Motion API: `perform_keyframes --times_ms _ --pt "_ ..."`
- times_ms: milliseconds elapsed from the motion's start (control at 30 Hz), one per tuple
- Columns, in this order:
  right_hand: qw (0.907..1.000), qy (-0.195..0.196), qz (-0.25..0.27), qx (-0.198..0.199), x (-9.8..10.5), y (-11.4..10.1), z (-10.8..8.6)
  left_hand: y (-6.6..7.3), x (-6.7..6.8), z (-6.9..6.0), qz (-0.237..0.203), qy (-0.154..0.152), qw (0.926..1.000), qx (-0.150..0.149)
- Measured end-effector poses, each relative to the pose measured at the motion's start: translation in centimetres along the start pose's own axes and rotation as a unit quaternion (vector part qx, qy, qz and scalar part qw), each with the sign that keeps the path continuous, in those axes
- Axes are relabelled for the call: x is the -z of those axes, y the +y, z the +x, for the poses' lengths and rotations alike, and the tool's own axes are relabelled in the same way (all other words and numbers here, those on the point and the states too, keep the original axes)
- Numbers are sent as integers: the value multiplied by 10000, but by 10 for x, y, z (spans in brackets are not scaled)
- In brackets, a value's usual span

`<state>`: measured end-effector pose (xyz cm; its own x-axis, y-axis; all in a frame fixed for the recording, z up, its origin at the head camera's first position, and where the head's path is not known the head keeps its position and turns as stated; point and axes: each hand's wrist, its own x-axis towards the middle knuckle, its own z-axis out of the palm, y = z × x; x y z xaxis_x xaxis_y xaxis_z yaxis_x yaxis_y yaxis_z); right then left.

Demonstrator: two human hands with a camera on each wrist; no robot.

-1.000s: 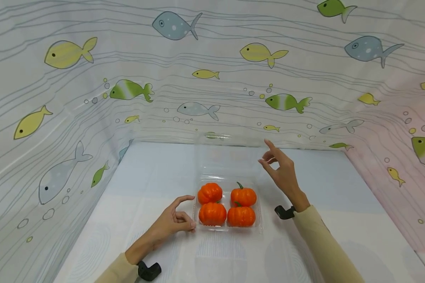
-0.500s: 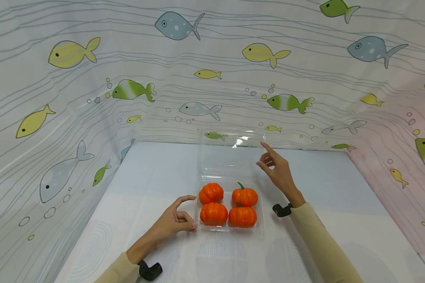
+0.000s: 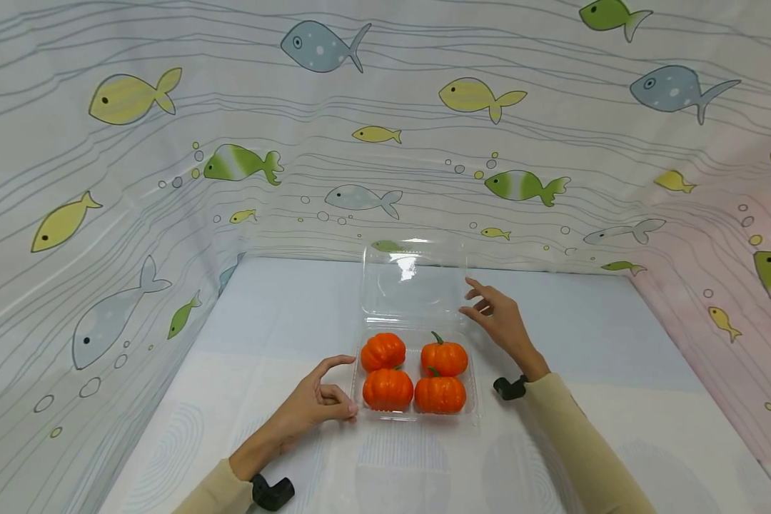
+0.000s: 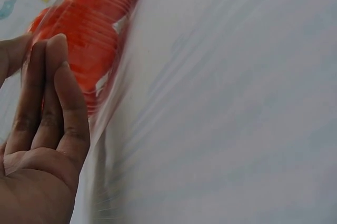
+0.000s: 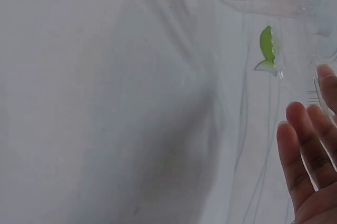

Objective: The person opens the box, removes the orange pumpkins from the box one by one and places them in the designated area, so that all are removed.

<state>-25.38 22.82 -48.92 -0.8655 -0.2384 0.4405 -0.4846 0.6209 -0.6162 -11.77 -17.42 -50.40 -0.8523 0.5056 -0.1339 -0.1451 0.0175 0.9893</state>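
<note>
A clear plastic box holds several orange pumpkins, two of them with green stems showing. Its clear lid stands raised and tilted at the back. At the box's left side is my left hand, fingers bent gently and spread along the wall; in the left wrist view, this hand has nearly straight fingers against the plastic. My right hand is at the lid's right edge. The right wrist view shows its fingers extended beside that edge, the upper fingertip against it.
A pale table with faint patterns lies under the box. Fish-printed fabric rises behind it and on both sides. A black wrist device is on the left arm, and another on the right.
My right hand has moved down and to the left, and the lid's right edge has shifted left and changed tilt. The left hand and the pumpkins look unchanged.
</note>
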Motion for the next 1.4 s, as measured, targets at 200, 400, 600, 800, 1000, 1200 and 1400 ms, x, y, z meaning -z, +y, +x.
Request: perform_keyframes --times_ms 200,400,600,800,1000,1200,1400 --pt "9986 -208 29 -479 -1 0 -2 1 0 0 60 -15 10000 24" --pt "9968 -453 39 -653 -2 2 -3 2 0 -1 83 -36 10000 34" --pt "9954 -611 85 -735 -3 3 -4 3 1 -1 95 -67 9999 26" --pt "9943 -691 117 -805 -3 3 -5 4 2 0 119 -92 9999 6" --pt "9909 -816 144 -1060 -4 2 -6 5 2 0 89 -116 9999 10" --pt "9881 -906 213 -1225 -5 2 -5 5 2 0 72 -118 9999 13" --pt "9896 -801 40 -1196 -2 -3 -6 7 2 0 166 -60 9998 78"
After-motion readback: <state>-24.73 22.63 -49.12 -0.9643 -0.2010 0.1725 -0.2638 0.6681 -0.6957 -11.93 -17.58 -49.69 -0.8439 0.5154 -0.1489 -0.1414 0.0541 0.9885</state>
